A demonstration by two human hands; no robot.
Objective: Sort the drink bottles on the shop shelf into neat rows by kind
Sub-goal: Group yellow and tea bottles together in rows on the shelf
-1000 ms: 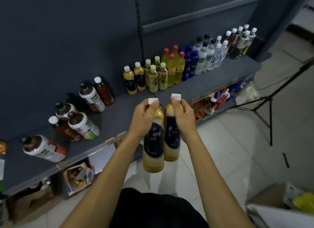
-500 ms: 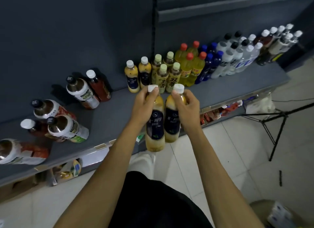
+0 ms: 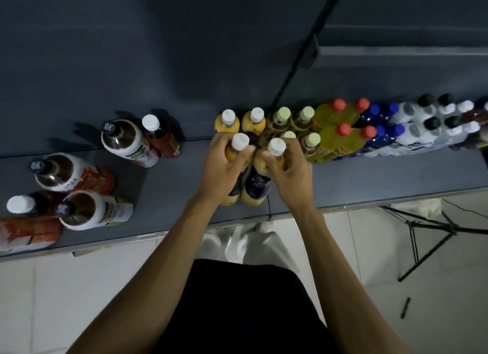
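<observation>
- As we look down from the head camera, our left hand [image 3: 224,168] wraps its grip round the neck of one white-capped yellow bottle [image 3: 239,166], and our right hand [image 3: 289,174] curls round its twin [image 3: 264,174]; both bottles sit at frame centre, bases on or just over the shelf [image 3: 369,179].
- We judge this step to be setting the pair down as a front row just before the two matching bottles [image 3: 239,121] at the back wall; whether the bases already rest on the shelf we cannot tell.
- Done, as far as we can see: to the right of centre the rows run by kind, two deep — pale-green-capped bottles [image 3: 307,118], red-capped yellow bottles [image 3: 343,132], blue bottles [image 3: 383,132], then clear bottles with black caps [image 3: 427,126].
- Left to do: in the left half of the frame the metal-shouldered white-label bottles [image 3: 124,139] and the white-capped dark red bottles [image 3: 158,134] stand mixed and scattered, well apart from the tidy rows.
- Hidden or hard to read: the right end of the row is cut off by the frame edge, a bottle at lower left is cropped, our hands cover part of the pale-green-capped group, and the labels are too blurred to read.
</observation>
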